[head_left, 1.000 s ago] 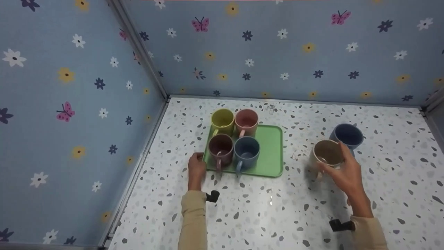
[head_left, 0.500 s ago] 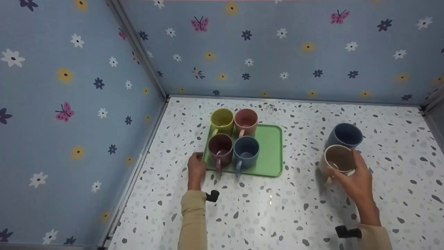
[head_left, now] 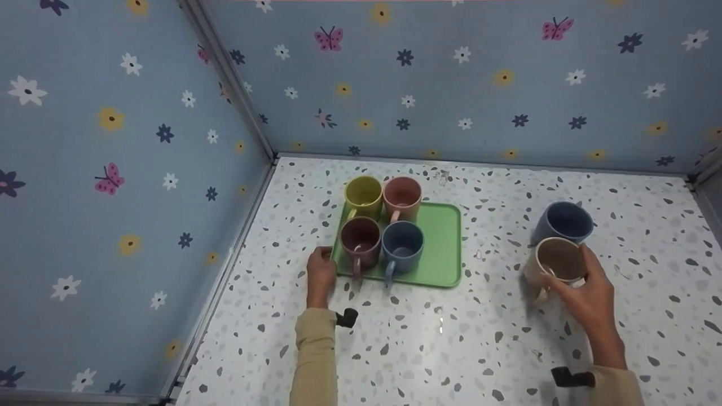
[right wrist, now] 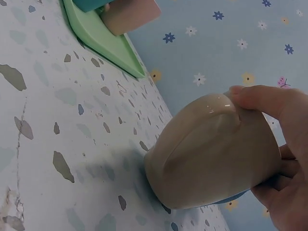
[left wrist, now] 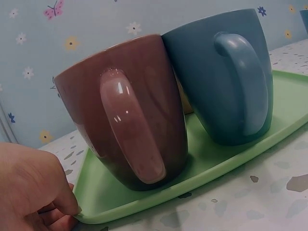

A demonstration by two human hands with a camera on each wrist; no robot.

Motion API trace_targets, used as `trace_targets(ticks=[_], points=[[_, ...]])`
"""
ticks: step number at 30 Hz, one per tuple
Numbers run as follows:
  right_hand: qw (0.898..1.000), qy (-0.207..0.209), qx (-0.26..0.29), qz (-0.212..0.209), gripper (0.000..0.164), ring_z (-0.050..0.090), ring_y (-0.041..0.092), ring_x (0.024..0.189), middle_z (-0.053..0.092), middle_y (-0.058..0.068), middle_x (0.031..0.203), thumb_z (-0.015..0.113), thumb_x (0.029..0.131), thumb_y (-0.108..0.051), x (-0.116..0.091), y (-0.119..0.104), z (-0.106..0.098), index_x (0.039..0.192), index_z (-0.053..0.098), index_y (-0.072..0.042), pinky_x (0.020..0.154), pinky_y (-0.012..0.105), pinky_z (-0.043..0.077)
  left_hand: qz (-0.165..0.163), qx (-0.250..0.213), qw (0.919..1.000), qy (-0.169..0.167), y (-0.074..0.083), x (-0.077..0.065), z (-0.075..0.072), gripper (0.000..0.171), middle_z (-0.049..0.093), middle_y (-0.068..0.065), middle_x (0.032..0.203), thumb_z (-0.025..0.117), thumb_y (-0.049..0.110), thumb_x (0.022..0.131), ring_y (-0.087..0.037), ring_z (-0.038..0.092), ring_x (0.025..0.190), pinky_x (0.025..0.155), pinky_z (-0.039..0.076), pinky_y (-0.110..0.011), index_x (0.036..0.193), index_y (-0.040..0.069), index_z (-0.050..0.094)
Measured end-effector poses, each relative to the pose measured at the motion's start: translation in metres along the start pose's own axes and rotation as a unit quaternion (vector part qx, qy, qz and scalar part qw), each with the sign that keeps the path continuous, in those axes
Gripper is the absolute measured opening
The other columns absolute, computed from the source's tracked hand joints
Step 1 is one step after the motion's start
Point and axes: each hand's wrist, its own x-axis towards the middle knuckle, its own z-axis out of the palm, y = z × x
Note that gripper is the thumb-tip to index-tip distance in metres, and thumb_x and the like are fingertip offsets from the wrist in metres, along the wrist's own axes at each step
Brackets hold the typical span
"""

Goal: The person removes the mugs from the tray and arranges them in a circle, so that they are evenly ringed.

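My right hand grips a cream mug by its sides, thumb near the rim and fingers around the far side. The mug's handle points toward me, and in the head view the mug overlaps the front of a dark blue mug. My left hand holds the near left corner of a green tray, with fingers curled at its rim. On the tray stand a yellow mug, a pink mug, a maroon mug and a blue mug, all upright.
The mugs fill the left and middle of the tray, and its right strip is bare green. A speckled white tabletop lies beneath everything. Flower-printed blue panels close off the back and left side.
My right hand has carried the cream mug to the right and slightly toward me, to the front of the dark blue mug. My left hand and the tray have stayed put.
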Motion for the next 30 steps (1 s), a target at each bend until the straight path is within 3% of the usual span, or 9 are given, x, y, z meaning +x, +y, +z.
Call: trace_targets(ticks=[8, 13, 17, 21, 25, 30], points=[[1.000, 0.003, -0.001, 0.003, 0.087, 0.045, 0.011, 0.126, 0.050, 0.002, 0.140, 0.085, 0.070, -0.022, 0.004, 0.007, -0.005, 0.144, 0.041, -0.027, 0.105, 0.020, 0.036, 0.003, 0.009, 1.0000, -0.001, 0.002, 0.002, 0.001, 0.043, 0.058, -0.018, 0.119, 0.042, -0.005, 0.084, -0.030, 0.055, 0.110, 0.099, 0.044, -0.041, 0.125, 0.000, 0.055], [1.000, -0.007, -0.007, 0.007, 0.090, 0.042, 0.019, 0.133, 0.044, 0.005, 0.146, 0.083, 0.073, -0.024, 0.006, 0.010, -0.007, 0.148, 0.035, -0.023, 0.105, 0.014, 0.031, 0.006, 0.003, 1.0000, -0.006, 0.001, 0.003, 0.000, 0.044, 0.058, -0.019, 0.120, 0.040, -0.006, 0.083, -0.030, 0.056, 0.111, 0.097, 0.045, -0.041, 0.125, -0.002, 0.054], [1.000, -0.021, -0.009, 0.016, 0.094, 0.036, 0.030, 0.138, 0.036, 0.009, 0.152, 0.081, 0.076, -0.026, 0.007, 0.012, -0.009, 0.152, 0.026, -0.020, 0.113, 0.023, 0.028, 0.001, -0.007, 0.9999, -0.011, 0.002, 0.003, 0.000, 0.045, 0.058, -0.018, 0.121, 0.040, -0.006, 0.084, -0.029, 0.056, 0.112, 0.097, 0.046, -0.040, 0.126, -0.001, 0.053], [0.999, -0.029, -0.006, 0.022, 0.096, 0.034, 0.031, 0.139, 0.033, 0.010, 0.154, 0.081, 0.076, -0.028, 0.008, 0.015, -0.012, 0.152, 0.024, -0.022, 0.115, 0.033, 0.028, -0.004, -0.004, 0.9999, -0.012, 0.002, 0.004, 0.000, 0.046, 0.057, -0.018, 0.123, 0.040, -0.006, 0.083, -0.029, 0.055, 0.113, 0.098, 0.045, -0.040, 0.127, 0.000, 0.053], [0.999, -0.031, -0.013, 0.029, 0.098, 0.033, 0.031, 0.140, 0.031, 0.008, 0.155, 0.081, 0.075, -0.030, 0.008, 0.017, -0.016, 0.153, 0.022, -0.024, 0.116, 0.035, 0.027, -0.009, 0.004, 0.9999, -0.014, 0.000, 0.005, 0.000, 0.045, 0.057, -0.019, 0.123, 0.040, -0.006, 0.084, -0.029, 0.055, 0.113, 0.099, 0.044, -0.040, 0.127, 0.000, 0.053], [0.999, -0.032, -0.015, 0.034, 0.099, 0.029, 0.033, 0.141, 0.025, 0.008, 0.157, 0.080, 0.076, -0.031, 0.009, 0.020, -0.021, 0.153, 0.020, -0.018, 0.116, 0.040, 0.025, -0.015, 0.001, 0.9998, -0.015, -0.001, 0.005, 0.001, 0.044, 0.058, -0.018, 0.122, 0.040, -0.005, 0.086, -0.028, 0.056, 0.112, 0.098, 0.045, -0.039, 0.127, 0.001, 0.054]])
